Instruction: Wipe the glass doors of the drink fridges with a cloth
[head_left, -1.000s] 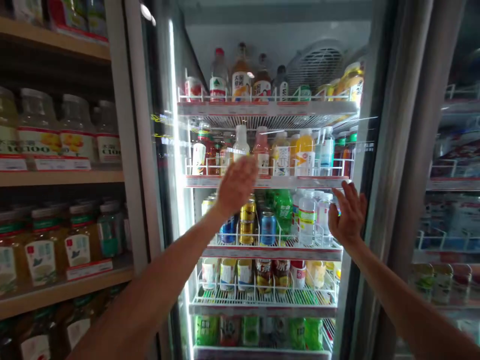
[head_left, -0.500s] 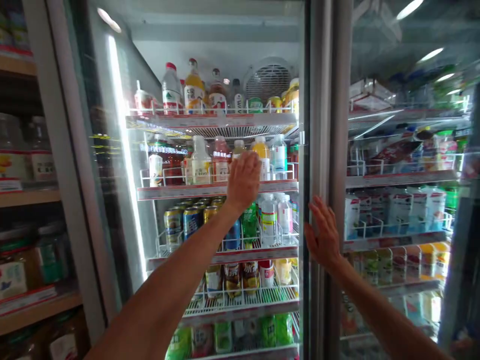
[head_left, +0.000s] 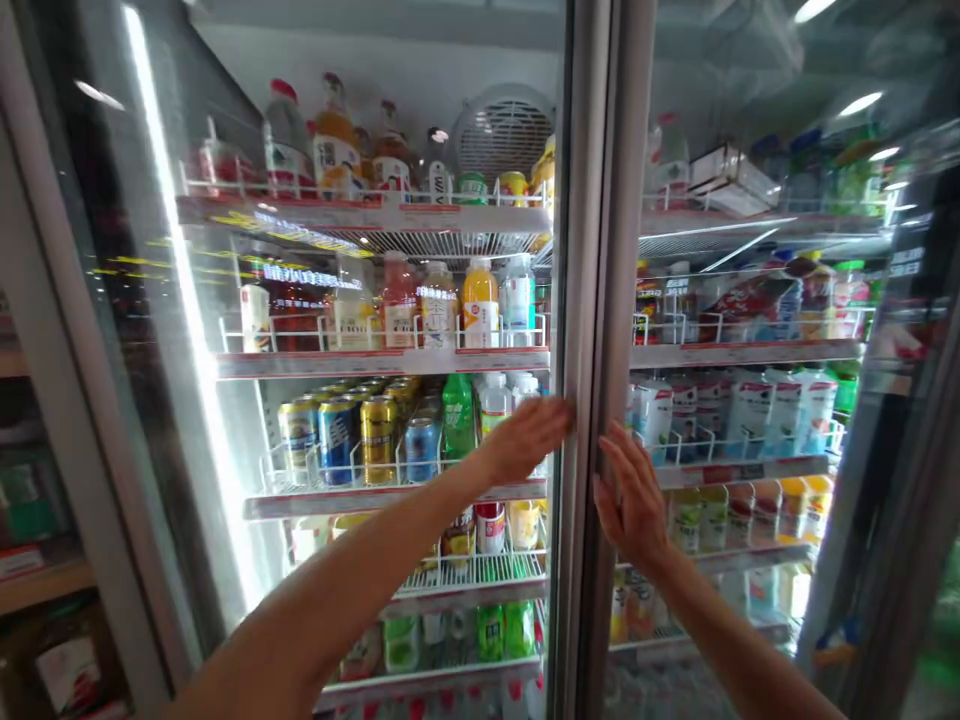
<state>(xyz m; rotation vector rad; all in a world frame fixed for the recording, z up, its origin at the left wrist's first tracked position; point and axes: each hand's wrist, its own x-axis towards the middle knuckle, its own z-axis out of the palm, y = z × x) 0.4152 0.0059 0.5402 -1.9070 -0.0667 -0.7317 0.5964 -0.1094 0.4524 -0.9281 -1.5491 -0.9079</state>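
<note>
We see the left hand (head_left: 525, 438) laid flat, fingers released, against the glass cooler door (head_left: 360, 400) by its right edge, before the shelf of cans (head_left: 352, 440). The right hand (head_left: 634, 495), fingers likewise spread and grasping nothing, presses the upright door frame (head_left: 600, 300) just beside it.

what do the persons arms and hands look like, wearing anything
Both forearms are bare, with no sleeves in view. The left hand and right hand wear no gloves, and no watch, ring or bracelet shows on either wrist or on the fingers.
</note>
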